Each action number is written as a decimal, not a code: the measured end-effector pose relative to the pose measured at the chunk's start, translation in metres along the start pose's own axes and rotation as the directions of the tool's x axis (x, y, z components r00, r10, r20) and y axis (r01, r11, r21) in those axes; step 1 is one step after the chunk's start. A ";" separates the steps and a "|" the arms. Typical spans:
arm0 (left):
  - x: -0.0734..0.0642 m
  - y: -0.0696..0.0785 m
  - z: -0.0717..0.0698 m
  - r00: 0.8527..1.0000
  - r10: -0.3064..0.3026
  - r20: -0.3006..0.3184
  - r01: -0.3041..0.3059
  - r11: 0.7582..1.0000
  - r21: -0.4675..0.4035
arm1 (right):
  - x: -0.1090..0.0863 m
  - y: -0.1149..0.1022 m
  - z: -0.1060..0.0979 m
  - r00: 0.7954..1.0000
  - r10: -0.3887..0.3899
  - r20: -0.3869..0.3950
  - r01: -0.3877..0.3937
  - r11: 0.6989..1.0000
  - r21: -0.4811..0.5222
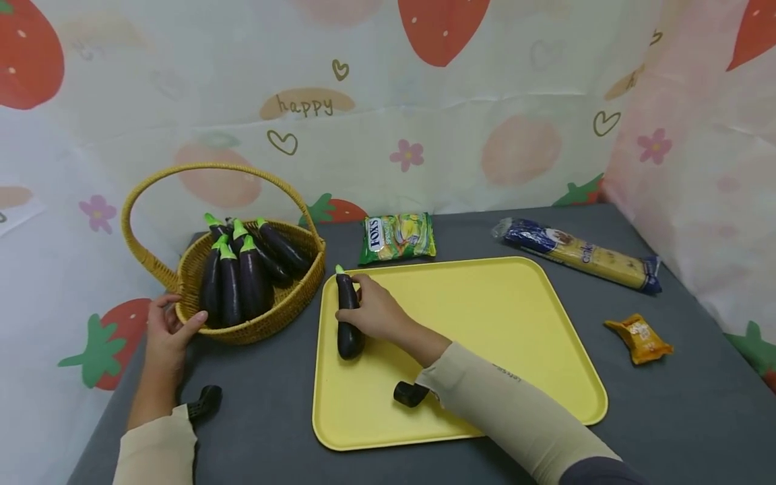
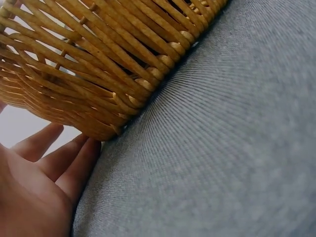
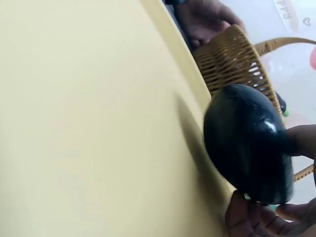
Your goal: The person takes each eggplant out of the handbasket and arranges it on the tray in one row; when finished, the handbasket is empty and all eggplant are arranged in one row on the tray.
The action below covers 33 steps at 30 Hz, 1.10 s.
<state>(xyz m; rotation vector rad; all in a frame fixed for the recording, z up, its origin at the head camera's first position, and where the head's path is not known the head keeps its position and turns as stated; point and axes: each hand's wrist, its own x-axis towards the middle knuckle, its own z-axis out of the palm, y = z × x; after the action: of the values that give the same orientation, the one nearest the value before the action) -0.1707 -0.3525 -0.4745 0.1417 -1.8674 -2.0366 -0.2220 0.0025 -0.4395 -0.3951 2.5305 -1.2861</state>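
Note:
My right hand (image 1: 378, 310) grips a dark purple eggplant (image 1: 347, 310) with a green stem end, over the left part of a yellow tray (image 1: 473, 337). In the right wrist view the eggplant's (image 3: 247, 143) rounded end faces the camera, with thumb and fingers on opposite sides and a shadow on the tray beneath. My left hand (image 1: 170, 330) holds the near left rim of a yellow wicker basket (image 1: 279, 320), thumb at the rim. In the left wrist view its fingers (image 2: 74, 163) lie against the basket's outer lower wall. Several eggplants (image 1: 242, 283) lean in the basket, stems up.
A green candy bag (image 1: 398, 238) lies behind the tray. To the right are a long blue and yellow packet (image 1: 582, 254) and a small orange wrapped snack (image 1: 640, 339). The basket's tall handle (image 1: 212, 166) arches up. Printed cloth walls bound the grey table (image 1: 261, 404).

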 end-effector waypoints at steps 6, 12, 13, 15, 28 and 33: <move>0.001 -0.002 0.001 1.000 0.001 -0.006 -0.001 1.000 -0.005 | 0.004 0.003 0.000 0.999 0.022 0.035 -0.019 0.995 -0.095; 0.000 -0.003 0.003 1.000 0.009 0.006 -0.009 1.000 -0.011 | 0.005 0.002 -0.003 0.999 0.007 0.043 0.000 0.988 -0.157; -0.001 -0.003 0.003 1.000 0.010 0.002 -0.010 1.000 -0.013 | 0.006 0.000 -0.004 0.999 0.002 0.042 0.005 0.987 -0.161; -0.001 -0.002 0.002 1.000 0.012 -0.008 -0.012 1.000 -0.009 | 0.007 -0.007 -0.007 0.999 -0.018 0.031 0.023 0.987 -0.160; 0.000 -0.003 0.000 1.000 0.018 -0.014 -0.018 0.999 -0.029 | 0.047 -0.097 0.020 0.965 -0.263 0.022 0.262 0.945 -0.198; 0.000 -0.001 -0.004 1.000 0.012 -0.008 -0.012 1.000 -0.009 | 0.071 -0.114 0.045 0.981 -0.192 0.002 0.188 0.957 -0.219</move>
<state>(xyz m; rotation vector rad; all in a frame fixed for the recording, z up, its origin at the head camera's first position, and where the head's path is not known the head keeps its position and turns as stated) -0.1699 -0.3559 -0.4758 0.1360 -1.8501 -2.0334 -0.2586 -0.1211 -0.3802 -0.6914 2.7151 -1.0774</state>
